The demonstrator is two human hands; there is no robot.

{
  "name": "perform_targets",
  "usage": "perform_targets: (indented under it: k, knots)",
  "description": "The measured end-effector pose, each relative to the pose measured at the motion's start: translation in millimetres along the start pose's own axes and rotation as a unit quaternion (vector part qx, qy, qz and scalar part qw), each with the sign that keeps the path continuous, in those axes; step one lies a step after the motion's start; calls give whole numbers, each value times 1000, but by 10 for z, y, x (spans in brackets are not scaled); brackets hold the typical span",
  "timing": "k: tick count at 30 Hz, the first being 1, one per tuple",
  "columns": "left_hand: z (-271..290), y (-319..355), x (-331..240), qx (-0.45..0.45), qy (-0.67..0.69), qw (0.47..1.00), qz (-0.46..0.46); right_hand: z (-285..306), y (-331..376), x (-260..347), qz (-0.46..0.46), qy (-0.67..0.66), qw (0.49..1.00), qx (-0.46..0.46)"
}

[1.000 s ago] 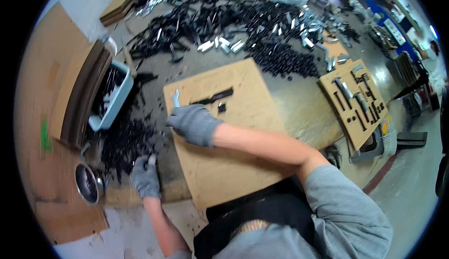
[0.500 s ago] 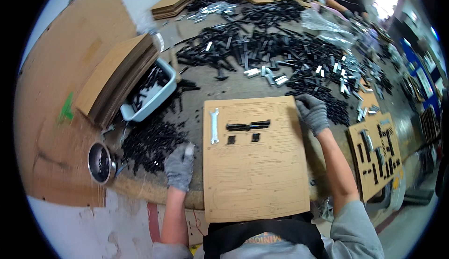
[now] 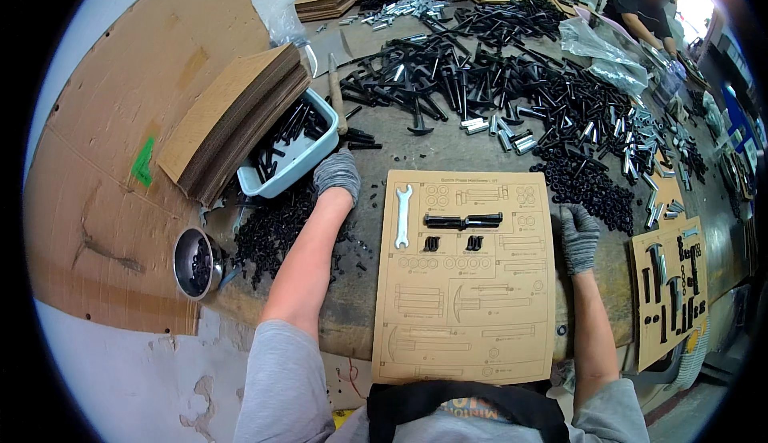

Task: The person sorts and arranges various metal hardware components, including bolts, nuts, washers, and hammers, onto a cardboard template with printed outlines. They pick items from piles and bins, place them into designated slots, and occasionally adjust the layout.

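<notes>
Our left hand, in a grey glove, rests on the worn table just beside the pale blue tray of black parts, with loose black screws scattered under the forearm; the fingers curl downward, and we cannot tell whether they pinch anything. Our right hand, also gloved, lies at the right edge of the card, fingers close together and bent over a heap of black washers; whether it grips one we cannot tell. The card is a tan cardboard sheet printed with outlines of parts, lying flat on the table's near edge between our arms. On its upper part sit a silver wrench, upright, a black rod lying crosswise beside it, and two small black pieces just below the rod. A second card lies to the right.
</notes>
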State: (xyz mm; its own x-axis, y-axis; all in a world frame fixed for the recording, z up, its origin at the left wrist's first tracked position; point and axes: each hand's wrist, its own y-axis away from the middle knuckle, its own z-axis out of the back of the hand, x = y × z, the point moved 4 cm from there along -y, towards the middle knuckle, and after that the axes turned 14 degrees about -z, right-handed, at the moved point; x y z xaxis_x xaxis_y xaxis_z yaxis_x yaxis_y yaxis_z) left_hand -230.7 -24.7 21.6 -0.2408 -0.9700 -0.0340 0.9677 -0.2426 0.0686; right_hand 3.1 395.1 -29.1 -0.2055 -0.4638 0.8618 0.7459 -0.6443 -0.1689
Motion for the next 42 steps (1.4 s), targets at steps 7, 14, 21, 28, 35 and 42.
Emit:
perform_targets:
  k: [7,14,21,28,35,42]
  knots:
    - [252,-309,-327,-67,-49,989,-124,-24,30,48,11,-8,1000,-1]
    - [-30,-922,-370,24,-244,939,-242,19,44,78,5,3,1000,-3]
    - [94,-772,-372,113,-231,919,-298,21,39,95,17,8,1000,-19]
    - [69,-659,-328,81,-218,930,-285,30,32,131,7,-3,1000,-16]
    - [-20,-547,-270,61,-254,931,-256,-2,49,134,-2,8,1000,-6]
    - [696,308,-636,-193,-26,925,-327,50,37,164,-25,18,999,-7]
